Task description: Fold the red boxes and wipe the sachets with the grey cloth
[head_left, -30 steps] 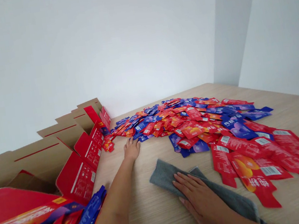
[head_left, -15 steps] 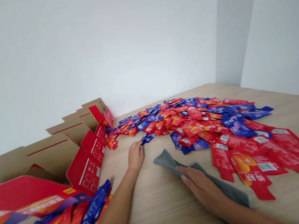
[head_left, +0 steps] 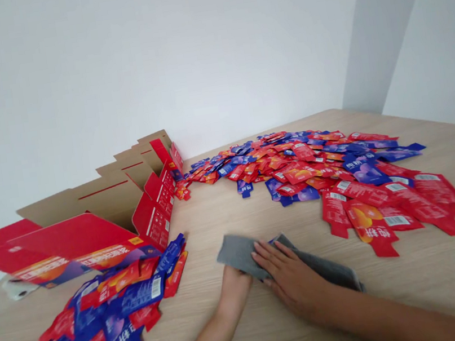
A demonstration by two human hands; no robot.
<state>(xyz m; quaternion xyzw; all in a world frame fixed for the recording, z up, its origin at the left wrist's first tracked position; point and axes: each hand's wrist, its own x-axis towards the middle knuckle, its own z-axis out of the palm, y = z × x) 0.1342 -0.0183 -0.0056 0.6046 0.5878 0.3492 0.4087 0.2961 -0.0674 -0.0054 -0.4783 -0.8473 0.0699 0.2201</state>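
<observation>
A grey cloth (head_left: 238,252) lies on the wooden table (head_left: 419,284) in front of me. My right hand (head_left: 289,276) rests flat on it, fingers stretched out and spread. My left hand (head_left: 234,287) is at the cloth's near left edge, its fingers tucked under the cloth and hidden. A small blue corner of a packet (head_left: 274,240) peeks out at the cloth's far edge, just beyond my right fingertips. A wide heap of red and blue flat packets (head_left: 321,170) covers the table beyond the cloth.
A smaller heap of red and blue packets (head_left: 115,309) lies at the near left. Behind it are flattened red cartons (head_left: 63,243) and open brown cardboard boxes (head_left: 98,196) against the white wall. Bare wood shows between the heaps.
My left hand drew back from the edge of the big heap to the cloth's near edge. My right hand stayed on the cloth. The view shifted, showing more of the left heap.
</observation>
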